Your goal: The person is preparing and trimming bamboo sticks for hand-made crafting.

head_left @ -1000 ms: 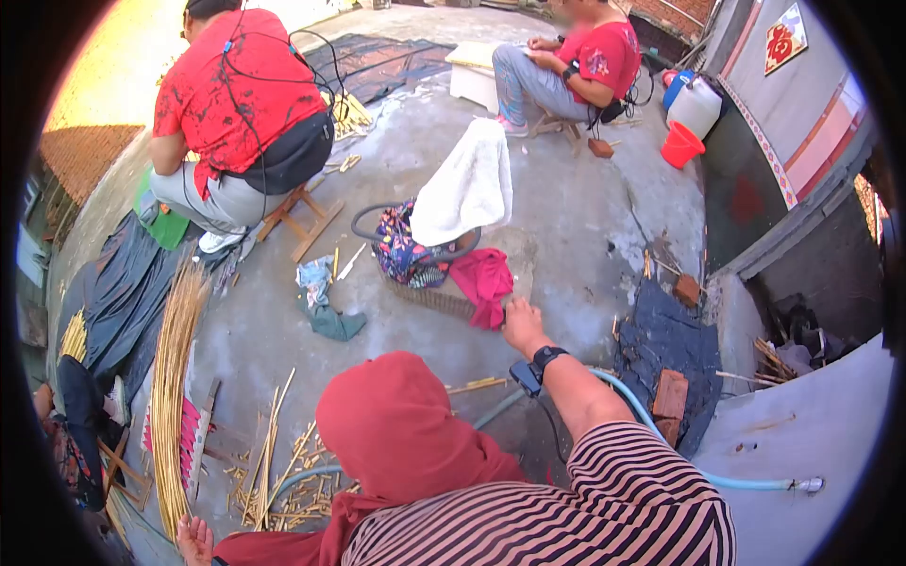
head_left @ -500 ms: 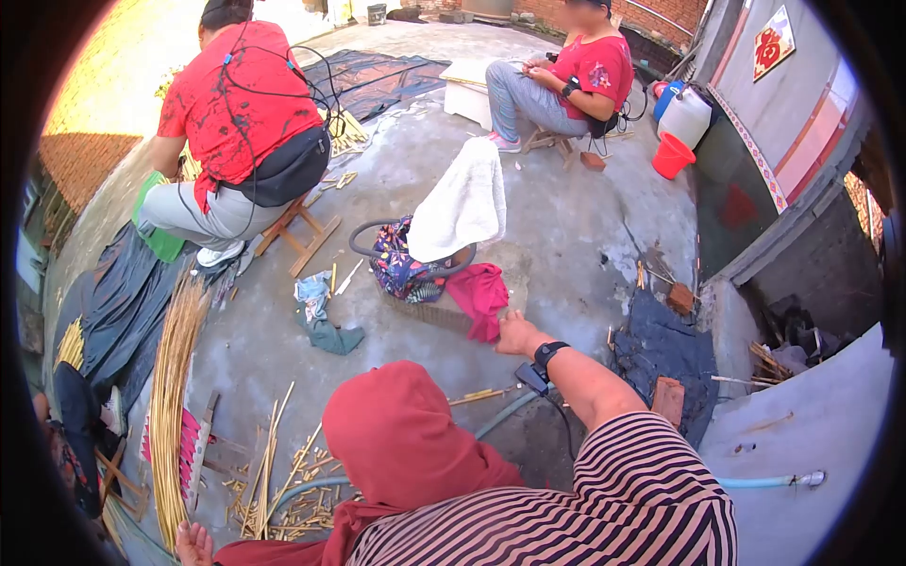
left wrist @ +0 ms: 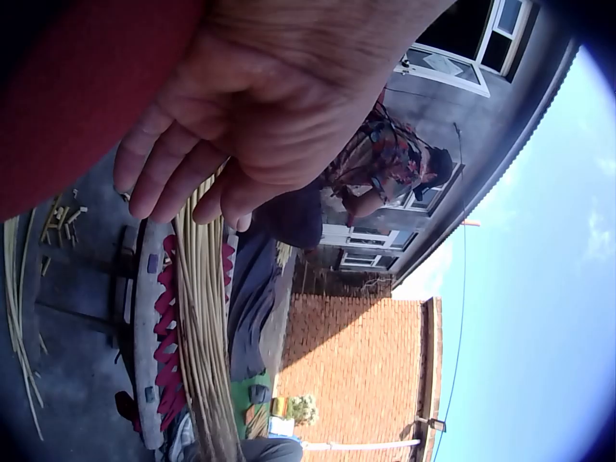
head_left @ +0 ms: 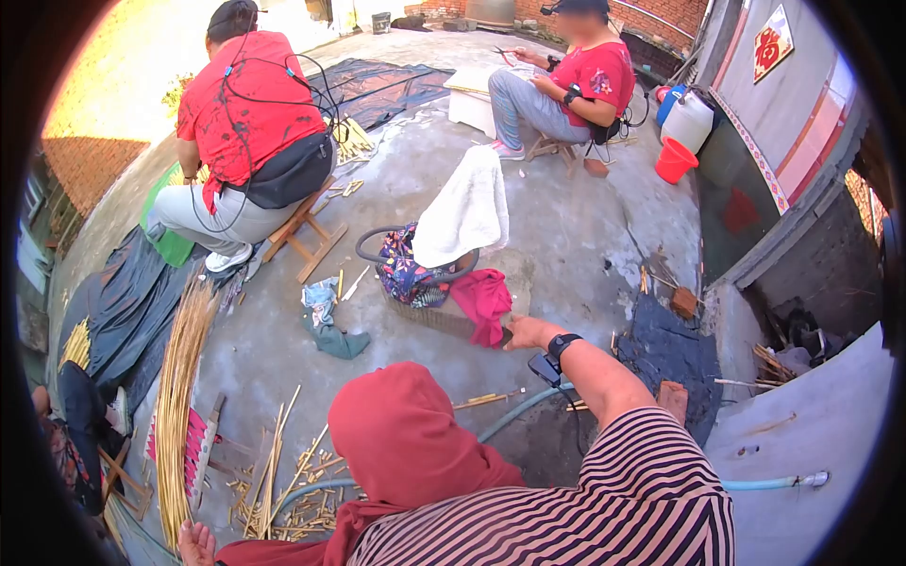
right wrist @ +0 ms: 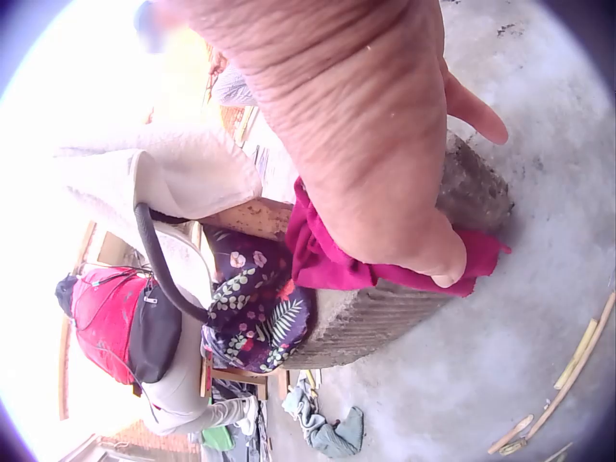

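In the head view my right hand (head_left: 533, 332) reaches forward to the near end of a ridged block (head_left: 429, 319). A magenta cloth (head_left: 488, 307) drapes over that end, and in the right wrist view my thumb lies against the cloth, one finger stretches out straight, and the palm hides the others. My left hand (head_left: 196, 544), palm up with loosely bent fingers, is beside the lower end of a long bundle of straw-coloured stalks (head_left: 182, 415). In the left wrist view its fingers (left wrist: 159, 173) overlap the bundle's top.
On the block stand a flowered bag (head_left: 408, 269) and a white towel (head_left: 464, 212). Cut stalk pieces (head_left: 302, 500) litter the ground near a blue hose (head_left: 514, 410). Two people in red shirts sit ahead on low stools; one holds scissors (head_left: 507, 54). A red bucket (head_left: 675, 160) stands right.
My right hand has turned slightly and moved a little lower at the block's end. The seated person at the right has raised a pair of scissors. My left hand stays in place.
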